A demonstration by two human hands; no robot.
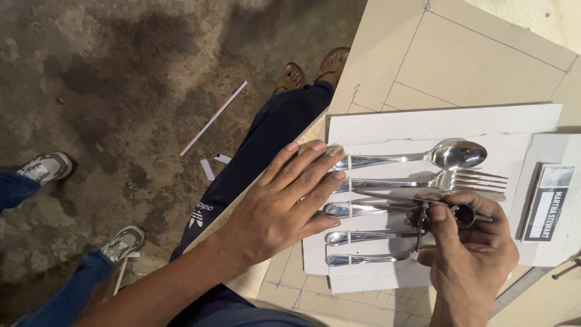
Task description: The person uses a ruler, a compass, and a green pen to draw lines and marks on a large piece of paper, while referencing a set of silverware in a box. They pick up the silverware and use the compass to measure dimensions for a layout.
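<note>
The left hand (pixel 275 206) lies flat, fingers spread, pressing the white cardboard cutlery card (pixel 423 130) on the table. The right hand (pixel 469 248) pinches small black-handled scissors (pixel 423 221) over the strapped silver cutlery (pixel 387 160).

Mottled grey concrete floor (pixel 121 79), paper scraps (pixel 213 165) scattered; pale board tabletop (pixel 460 66) with pencil lines; dim light
</note>
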